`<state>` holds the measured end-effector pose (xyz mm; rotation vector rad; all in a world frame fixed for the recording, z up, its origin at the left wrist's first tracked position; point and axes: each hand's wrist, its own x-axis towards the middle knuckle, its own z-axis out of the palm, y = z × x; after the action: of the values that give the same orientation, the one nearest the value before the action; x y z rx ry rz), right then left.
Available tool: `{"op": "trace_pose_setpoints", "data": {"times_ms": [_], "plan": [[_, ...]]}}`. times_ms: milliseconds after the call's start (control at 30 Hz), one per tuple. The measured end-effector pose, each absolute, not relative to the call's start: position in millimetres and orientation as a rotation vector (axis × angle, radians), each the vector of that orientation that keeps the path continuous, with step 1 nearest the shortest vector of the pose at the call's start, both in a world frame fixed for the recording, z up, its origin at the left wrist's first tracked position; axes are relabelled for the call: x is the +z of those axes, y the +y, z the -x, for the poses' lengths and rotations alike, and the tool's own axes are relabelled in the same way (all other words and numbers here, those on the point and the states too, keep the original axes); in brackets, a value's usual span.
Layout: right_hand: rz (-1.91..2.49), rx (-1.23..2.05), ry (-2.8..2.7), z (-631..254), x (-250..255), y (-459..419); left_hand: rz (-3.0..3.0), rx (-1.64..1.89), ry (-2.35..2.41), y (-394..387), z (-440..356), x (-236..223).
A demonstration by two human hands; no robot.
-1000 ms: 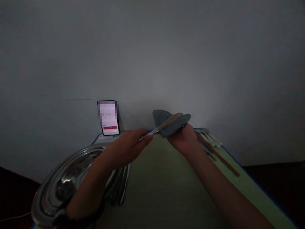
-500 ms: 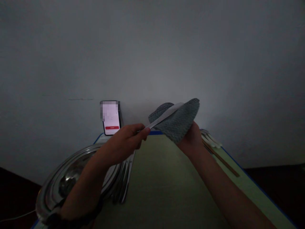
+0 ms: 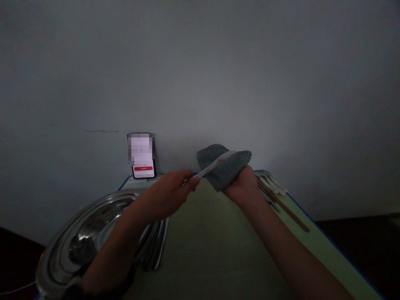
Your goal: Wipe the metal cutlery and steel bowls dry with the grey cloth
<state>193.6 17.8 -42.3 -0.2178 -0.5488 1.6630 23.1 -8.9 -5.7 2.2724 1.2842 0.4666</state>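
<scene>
Left hand [image 3: 170, 193]: pinching a pale utensil [image 3: 215, 163] by its handle. Right hand [image 3: 245, 187]: beneath a grey cloth [image 3: 229, 171], fingers covered, closure indeterminable. Utensil's far end: against the cloth, above the bench [image 3: 203, 246]. Outward: steel basin [image 3: 71, 221], left; wooden chopsticks [image 3: 287, 210], right.

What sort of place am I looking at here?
Probably a dim room in a home, though I can't be sure: a pale green, blue-edged table stands against a plain grey wall, bearing a shiny, round metal basin and long, brown chopsticks.
</scene>
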Motion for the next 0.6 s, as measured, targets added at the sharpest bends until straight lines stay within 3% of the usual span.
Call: {"op": "trace_pose_setpoints", "data": {"times_ms": [300,600], "plan": [[0.234,1.617,-0.41,-197,-43,7,-2.206,0.324,1.201,-5,-13,-7],[0.314,1.601,-0.491,-183,-35,5,-2.214,0.436,1.26,-4,-4,-4]]}}
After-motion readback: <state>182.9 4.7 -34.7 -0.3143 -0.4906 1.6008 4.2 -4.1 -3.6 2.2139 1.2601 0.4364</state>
